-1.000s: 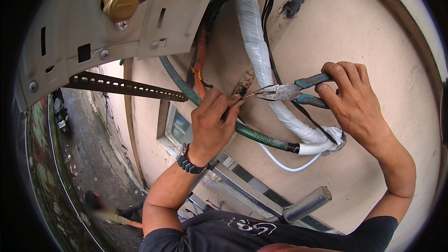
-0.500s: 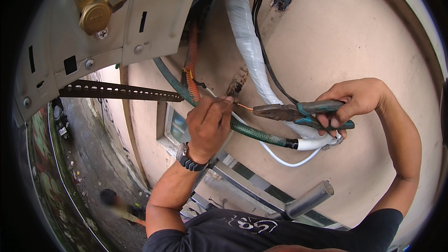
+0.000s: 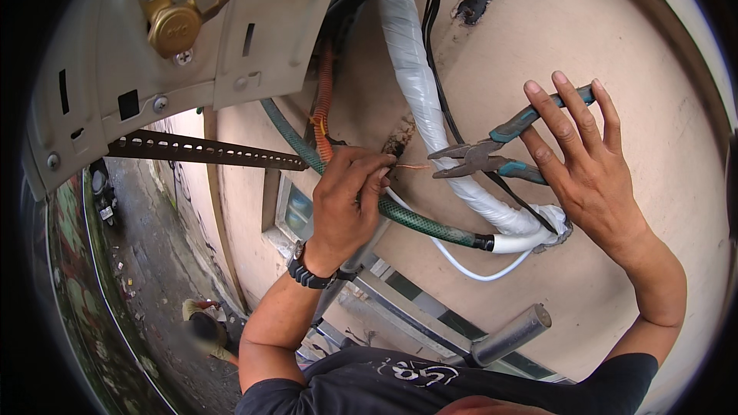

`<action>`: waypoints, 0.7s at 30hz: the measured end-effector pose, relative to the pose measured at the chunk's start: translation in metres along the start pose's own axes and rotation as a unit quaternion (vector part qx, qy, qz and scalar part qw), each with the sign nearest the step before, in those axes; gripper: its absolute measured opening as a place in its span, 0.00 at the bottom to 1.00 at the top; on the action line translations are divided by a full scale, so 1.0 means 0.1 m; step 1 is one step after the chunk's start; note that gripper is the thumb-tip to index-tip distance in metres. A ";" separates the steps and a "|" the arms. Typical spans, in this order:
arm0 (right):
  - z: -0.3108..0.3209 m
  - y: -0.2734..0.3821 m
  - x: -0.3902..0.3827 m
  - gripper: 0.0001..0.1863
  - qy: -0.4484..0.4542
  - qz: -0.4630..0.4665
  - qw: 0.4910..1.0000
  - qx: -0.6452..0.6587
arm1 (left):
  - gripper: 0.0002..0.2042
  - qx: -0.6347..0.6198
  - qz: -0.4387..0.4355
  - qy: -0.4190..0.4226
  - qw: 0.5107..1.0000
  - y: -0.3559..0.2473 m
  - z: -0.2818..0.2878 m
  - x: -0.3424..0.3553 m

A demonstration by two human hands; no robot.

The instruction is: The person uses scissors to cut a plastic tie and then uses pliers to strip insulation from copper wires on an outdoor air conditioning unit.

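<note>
My left hand (image 3: 346, 207) is closed, pinching a thin wire with a bare copper end (image 3: 415, 166) beside a green braided hose (image 3: 430, 228). My right hand (image 3: 588, 173) holds teal-and-black pliers (image 3: 477, 160), its fingers stretched over the handles. The pliers' jaws stand open just right of the copper strands, in front of a white wrapped pipe bundle (image 3: 407, 54). An orange corrugated conduit (image 3: 324, 84) runs down behind my left hand.
A metal housing (image 3: 254, 31) with a brass valve (image 3: 174, 31) hangs at upper left above a perforated bracket (image 3: 154, 146). Black cables run down the wall (image 3: 615, 84). A grey metal pipe (image 3: 507, 334) sticks out below. Far down in the alley (image 3: 138, 261) are a scooter and a person.
The pliers were closed on the wire and have now opened away from its end. My right hand rose and spread its fingers along the handles. The person below has shifted.
</note>
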State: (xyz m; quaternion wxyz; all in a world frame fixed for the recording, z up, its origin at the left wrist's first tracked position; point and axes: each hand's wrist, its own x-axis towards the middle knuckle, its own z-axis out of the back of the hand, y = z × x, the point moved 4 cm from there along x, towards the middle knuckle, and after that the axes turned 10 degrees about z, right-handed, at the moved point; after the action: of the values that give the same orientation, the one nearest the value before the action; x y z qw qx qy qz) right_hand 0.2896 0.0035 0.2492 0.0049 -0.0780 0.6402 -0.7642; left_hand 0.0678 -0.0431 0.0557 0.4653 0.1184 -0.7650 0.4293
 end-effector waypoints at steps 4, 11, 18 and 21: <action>-0.02 0.06 0.01 0.16 -0.012 -0.010 1.000 -0.016 | 0.09 0.042 -0.023 -0.032 0.998 0.00 0.00 -0.01; -0.06 0.11 0.00 0.15 -0.014 0.003 1.000 -0.016 | 0.07 0.082 -0.048 -0.060 0.994 -0.08 0.02 -0.03; -0.01 0.11 0.02 0.16 -0.006 0.000 1.000 -0.028 | 0.06 0.079 -0.034 -0.060 0.994 -0.09 0.01 -0.03; -0.03 0.10 0.02 0.16 -0.005 0.001 0.999 -0.033 | 0.05 0.080 -0.030 -0.060 0.995 -0.08 0.01 -0.03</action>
State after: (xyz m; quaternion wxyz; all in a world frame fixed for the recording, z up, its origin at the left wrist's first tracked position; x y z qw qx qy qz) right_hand 0.2867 0.0048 0.2389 0.0061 -0.0812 0.6652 -0.7423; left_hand 0.0736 -0.0493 0.0579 0.4207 0.2039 -0.7505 0.4670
